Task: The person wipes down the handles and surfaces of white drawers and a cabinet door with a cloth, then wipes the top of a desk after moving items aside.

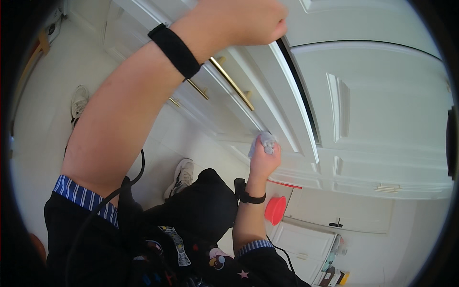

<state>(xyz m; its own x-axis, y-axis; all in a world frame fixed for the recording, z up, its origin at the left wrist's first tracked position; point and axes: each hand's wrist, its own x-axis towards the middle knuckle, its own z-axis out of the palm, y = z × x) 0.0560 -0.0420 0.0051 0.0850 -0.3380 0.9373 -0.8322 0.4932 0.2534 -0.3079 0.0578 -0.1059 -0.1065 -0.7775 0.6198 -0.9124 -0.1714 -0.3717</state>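
Note:
My right hand (pixel 266 160) is closed around a crumpled pale grey cloth (pixel 268 142), which touches the edge of a white drawer front (pixel 248 76). A long gold handle (pixel 232 83) is fixed to that front. Higher up, my left hand (pixel 253 21) is curled into a fist beside the far end of the same front. Its fingers are mostly turned away, so whatever they may grip is hidden. A dark gap (pixel 299 91) runs between the front and the white cabinet panel (pixel 368 95) behind it.
More gold handles (pixel 197 89) sit on fronts lower down. A red basin (pixel 276 210) is near my right forearm, and a white door with a black handle (pixel 336 223) stands beyond. Small boxes (pixel 334 277) lie at the lower right. My shoe (pixel 180 178) rests on the pale floor.

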